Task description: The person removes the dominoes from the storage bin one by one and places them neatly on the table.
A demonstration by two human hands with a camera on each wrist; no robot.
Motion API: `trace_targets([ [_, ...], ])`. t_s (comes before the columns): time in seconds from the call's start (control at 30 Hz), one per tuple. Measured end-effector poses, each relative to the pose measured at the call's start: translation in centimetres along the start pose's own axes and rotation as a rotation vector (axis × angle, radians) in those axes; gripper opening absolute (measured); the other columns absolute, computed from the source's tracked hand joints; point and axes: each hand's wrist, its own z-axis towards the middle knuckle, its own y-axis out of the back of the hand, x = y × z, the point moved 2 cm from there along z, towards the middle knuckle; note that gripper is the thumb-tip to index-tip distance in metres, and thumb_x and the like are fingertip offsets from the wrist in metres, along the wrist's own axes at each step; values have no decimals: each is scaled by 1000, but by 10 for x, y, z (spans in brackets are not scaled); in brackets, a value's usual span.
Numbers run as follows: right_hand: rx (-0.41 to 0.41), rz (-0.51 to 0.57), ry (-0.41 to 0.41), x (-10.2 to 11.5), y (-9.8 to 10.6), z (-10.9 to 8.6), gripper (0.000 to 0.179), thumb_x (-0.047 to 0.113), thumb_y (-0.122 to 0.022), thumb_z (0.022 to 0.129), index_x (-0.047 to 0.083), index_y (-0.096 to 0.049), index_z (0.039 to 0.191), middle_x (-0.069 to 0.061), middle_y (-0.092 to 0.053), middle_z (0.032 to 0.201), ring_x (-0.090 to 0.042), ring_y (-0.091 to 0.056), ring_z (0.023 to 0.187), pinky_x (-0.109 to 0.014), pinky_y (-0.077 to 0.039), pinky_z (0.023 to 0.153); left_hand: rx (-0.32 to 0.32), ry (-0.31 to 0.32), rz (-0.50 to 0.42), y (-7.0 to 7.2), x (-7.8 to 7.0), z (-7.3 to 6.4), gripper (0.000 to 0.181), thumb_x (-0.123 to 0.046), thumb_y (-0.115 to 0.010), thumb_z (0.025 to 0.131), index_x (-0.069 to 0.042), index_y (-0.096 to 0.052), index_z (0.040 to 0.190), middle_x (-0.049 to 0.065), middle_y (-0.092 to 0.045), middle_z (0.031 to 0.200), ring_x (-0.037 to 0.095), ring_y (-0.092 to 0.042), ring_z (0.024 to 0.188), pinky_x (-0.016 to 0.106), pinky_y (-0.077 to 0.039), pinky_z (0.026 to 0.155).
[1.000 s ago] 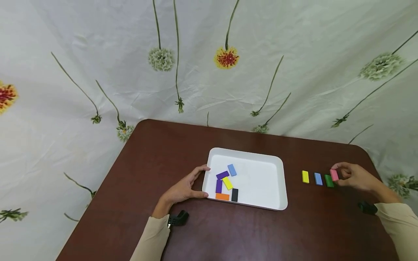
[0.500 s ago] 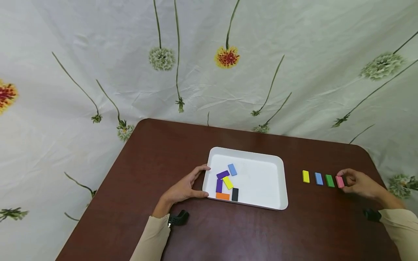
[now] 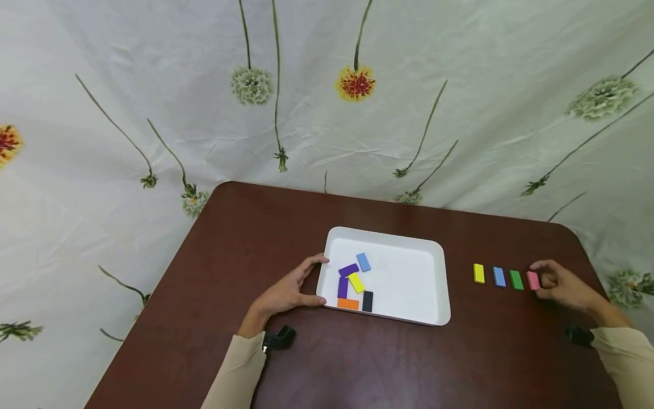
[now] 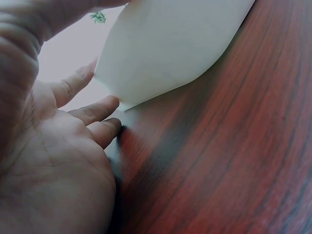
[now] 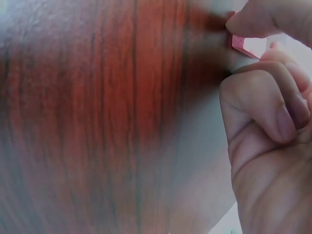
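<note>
1. Head: white tray [image 3: 403, 278] with six blocks [image 3: 356, 283] inside; left hand [image 3: 285, 291], spread wide, touches its side. Right hand [image 3: 564, 288] pinches the pink block [image 3: 533, 280] on the brown surface [image 3: 409, 363]; flowered cloth [image 3: 204, 34] beyond.
2. Left wrist: fingertips against white tray.
3. Right wrist: thumb on pink block.

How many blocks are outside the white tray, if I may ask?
4, in a row right of the tray: the yellow block, blue block, green block, and pink block in the right grip.
</note>
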Motion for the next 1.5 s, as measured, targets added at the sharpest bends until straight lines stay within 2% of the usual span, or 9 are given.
trace_targets([
  [0.27, 25, 31, -17, -3, 0, -4, 43, -13, -60, 90, -18, -36, 125, 3, -28, 65, -16, -28, 53, -30, -28, 51, 0, -2, -2, -1, -1, -2, 86, -8, -85, 79, -17, -36, 149, 5, -21, 165, 20, -13, 154, 51, -12, 121],
  [0.43, 20, 41, -4, -3, 0, -2, 44, -14, -61, 89, -17, -34, 124, 2, -25, 66, -12, -27, 53, -29, -29, 50, -8, -2, 0, 1, -2, -1, 86, -8, -86, 79, -18, -37, 148, 7, -22, 164, 21, -13, 154, 51, -11, 122],
  [0.6, -14, 18, -21, -1, 2, -4, 41, -11, -62, 91, -3, -41, 125, 3, -25, 66, -10, -27, 54, -28, -29, 53, -1, -5, 11, 0, -2, 1, 85, -8, -85, 80, -16, -36, 149, 9, -23, 164, 24, -13, 153, 53, -11, 122],
  [0.73, -62, -62, -24, 8, 5, -2, 33, -5, -61, 94, -4, -48, 124, 3, -35, 66, -11, -35, 57, -27, -31, 58, 5, -2, 7, 0, -2, 2, 85, -8, -84, 80, -14, -35, 150, 9, -22, 164, 23, -13, 153, 53, -11, 122],
  [0.87, -66, -130, -32, 27, 3, 8, 28, 3, -58, 99, -7, -53, 124, -1, -44, 65, -15, -47, 59, -25, -36, 60, -4, 8, -9, 1, -2, 1, 86, -8, -85, 79, -16, -36, 149, 7, -21, 164, 20, -12, 154, 50, -11, 122],
  [0.97, -46, -109, -17, 44, -3, 17, 28, 6, -58, 99, -5, -54, 125, -1, -43, 64, -16, -46, 53, -28, -37, 55, -8, 13, -9, 1, -1, 1, 85, -9, -85, 79, -18, -37, 148, 6, -22, 164, 21, -12, 154, 50, -11, 122],
  [1.13, -15, -87, 54, 75, -18, 32, 26, 6, -63, 97, -1, -58, 121, 7, -39, 68, -2, -30, 44, -27, -34, 41, 0, 15, 8, 1, 1, 2, 86, -10, -85, 80, -18, -36, 149, 7, -22, 164, 23, -12, 154, 52, -11, 122],
  [1.33, 22, -56, 201, 120, -36, 52, 23, 2, -68, 93, -1, -62, 115, 6, -37, 68, -4, -30, 53, -28, -35, 50, -4, 10, 16, 0, 0, 2, 85, -8, -85, 80, -19, -36, 149, 7, -23, 164, 22, -14, 153, 51, -12, 122],
  [1.5, 91, -62, 211, 150, -51, 71, 25, 8, -73, 91, 2, -64, 114, 5, -36, 69, -4, -34, 55, -26, -39, 57, -6, 21, 16, 2, -2, 0, 85, -12, -85, 80, -21, -36, 148, 5, -22, 165, 20, -15, 153, 41, -16, 122],
])
